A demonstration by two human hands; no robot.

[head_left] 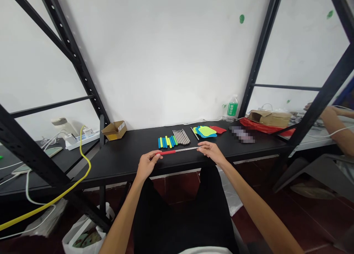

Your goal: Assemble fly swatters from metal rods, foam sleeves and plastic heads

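Level above the near edge of the black table, a thin metal rod with a red handle stretches between my hands. My left hand pinches the handle's left end. The rod's far tip is between the fingers of my right hand, which partly hide it. Just beyond lies a row of blue, yellow and green handles. Beside them sit several bare metal rods. Farther right are stacked yellow and blue flat mesh paddles and a red one.
An open cardboard box stands at the table's left. At the back right are a water bottle and a blurred item. Black shelf posts flank the table. A yellow cable hangs left; another person's arm shows right.
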